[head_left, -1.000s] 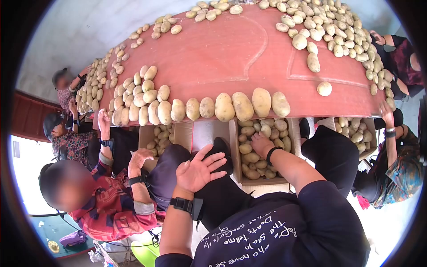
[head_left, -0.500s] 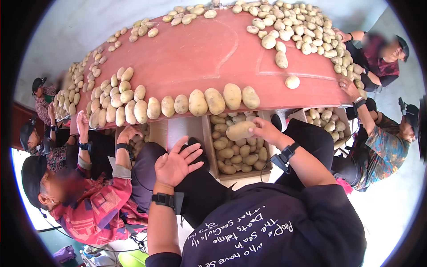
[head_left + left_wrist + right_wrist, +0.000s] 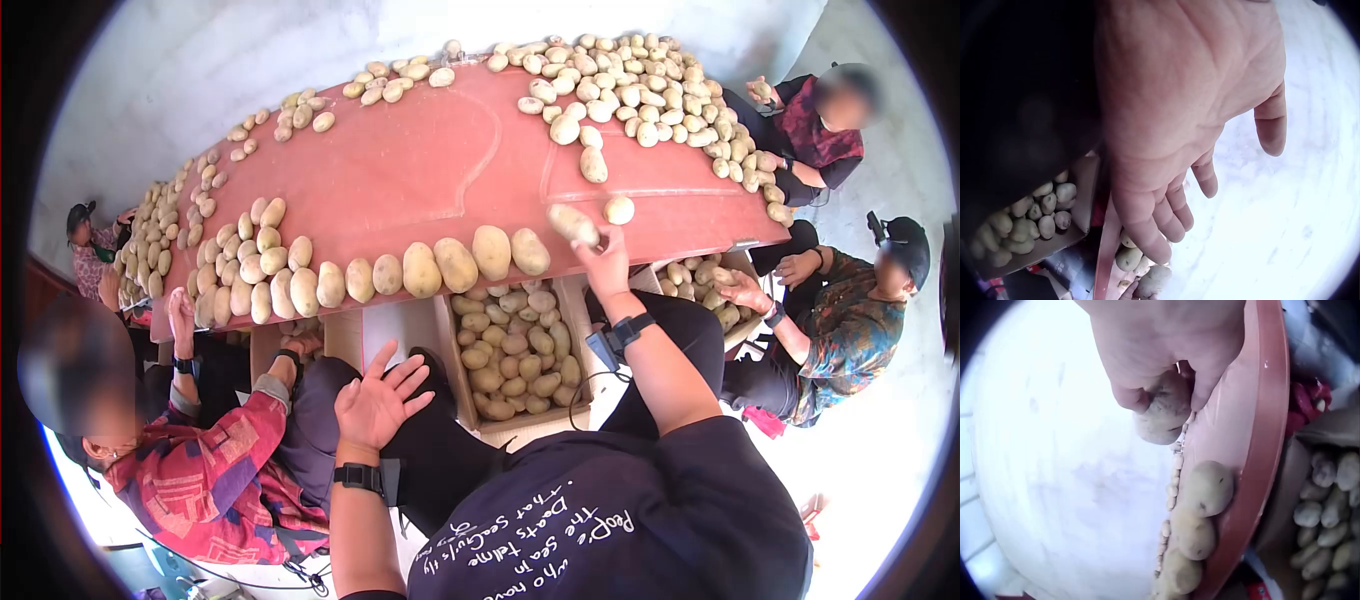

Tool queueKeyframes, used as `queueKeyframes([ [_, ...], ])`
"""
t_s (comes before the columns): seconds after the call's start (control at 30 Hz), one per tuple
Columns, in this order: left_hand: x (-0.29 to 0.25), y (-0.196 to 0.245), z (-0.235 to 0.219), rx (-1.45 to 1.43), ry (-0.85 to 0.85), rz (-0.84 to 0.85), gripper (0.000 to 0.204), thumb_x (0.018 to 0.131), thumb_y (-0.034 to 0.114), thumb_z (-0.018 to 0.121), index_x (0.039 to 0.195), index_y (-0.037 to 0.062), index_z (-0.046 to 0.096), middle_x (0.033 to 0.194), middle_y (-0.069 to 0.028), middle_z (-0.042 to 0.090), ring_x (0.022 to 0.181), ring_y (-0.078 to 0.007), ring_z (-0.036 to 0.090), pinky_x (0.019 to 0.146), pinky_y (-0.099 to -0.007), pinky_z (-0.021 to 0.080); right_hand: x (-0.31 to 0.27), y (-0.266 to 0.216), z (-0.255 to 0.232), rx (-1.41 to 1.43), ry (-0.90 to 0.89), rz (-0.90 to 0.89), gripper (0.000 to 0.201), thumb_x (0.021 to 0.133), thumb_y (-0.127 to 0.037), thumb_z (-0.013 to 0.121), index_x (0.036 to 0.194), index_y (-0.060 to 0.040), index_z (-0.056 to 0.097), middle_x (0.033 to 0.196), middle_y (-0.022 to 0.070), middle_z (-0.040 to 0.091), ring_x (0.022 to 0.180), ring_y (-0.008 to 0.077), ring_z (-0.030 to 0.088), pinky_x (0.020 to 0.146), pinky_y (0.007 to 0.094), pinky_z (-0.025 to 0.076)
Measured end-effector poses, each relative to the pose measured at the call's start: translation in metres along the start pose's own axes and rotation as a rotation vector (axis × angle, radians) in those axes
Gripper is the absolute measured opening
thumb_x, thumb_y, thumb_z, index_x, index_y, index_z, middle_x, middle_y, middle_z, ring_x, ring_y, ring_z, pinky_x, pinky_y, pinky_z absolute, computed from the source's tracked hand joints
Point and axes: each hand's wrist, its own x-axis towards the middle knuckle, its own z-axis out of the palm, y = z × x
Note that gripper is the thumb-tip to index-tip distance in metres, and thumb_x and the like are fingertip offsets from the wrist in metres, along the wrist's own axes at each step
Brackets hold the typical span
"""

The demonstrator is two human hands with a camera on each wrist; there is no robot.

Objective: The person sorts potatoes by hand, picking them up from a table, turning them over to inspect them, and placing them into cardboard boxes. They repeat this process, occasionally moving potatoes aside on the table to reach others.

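Gripping a potato (image 3: 573, 225), the right hand (image 3: 604, 262); left hand (image 3: 374, 408) spread, its grip seemingly apart.

From head, looks forward and down, widely, over red table (image 3: 350, 180). From wrists, looks closely along left hand (image 3: 1179, 100) and right hand (image 3: 1172, 337); at right, shares front potato row (image 3: 1194, 537) with head view.

Below the grip, the dark shirt (image 3: 660, 490) reads, in white, "who have", "The sea in", "tell me" and "fly"; other words are unclear.
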Motion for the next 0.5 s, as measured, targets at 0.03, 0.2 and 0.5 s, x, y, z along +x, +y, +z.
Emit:
queueKeyframes([
  [0.03, 0.000, -0.001, 0.000, 0.000, 0.002, 0.000, 0.081, 0.085, 0.043, 0.062, 0.150, 0.0123, 0.024, 0.146, -0.0275, 0.036, 0.136, -0.0405, 0.036, 0.106, -0.0605, 0.036, -0.004, -0.001, 0.002, -0.168, 0.010, -0.085, 0.046, 0.074, -0.011, 0.078, 0.106, 0.0008, 0.048, 0.106, 0.0136, 0.056, 0.092, 0.0236, 0.056, 0.082, 0.0340, 0.048],
  [0.2, 0.001, -0.002, -0.001, 0.000, -0.003, 0.006, 0.081, 0.086, 0.043, 0.061, 0.150, 0.0118, 0.024, 0.146, -0.0276, 0.036, 0.136, -0.0407, 0.037, 0.106, -0.0606, 0.035, -0.024, -0.024, 0.000, -0.443, -0.126, -0.204, 0.057, 0.068, -0.011, 0.079, 0.113, 0.0010, 0.045, 0.112, 0.0204, 0.053, 0.106, 0.0398, 0.052, 0.093, 0.0436, 0.045],
  [0.5, 0.003, -0.001, -0.004, -0.021, -0.043, 0.003, 0.079, 0.086, 0.042, 0.059, 0.150, 0.0088, 0.027, 0.148, -0.0291, 0.032, 0.138, -0.0412, 0.034, 0.109, -0.0613, 0.031, -0.031, -0.035, 0.005, -0.506, -0.088, -0.235, 0.056, 0.068, -0.009, 0.076, 0.115, 0.0012, 0.047, 0.108, 0.0196, 0.053, 0.107, 0.0388, 0.049, 0.094, 0.0434, 0.042],
])
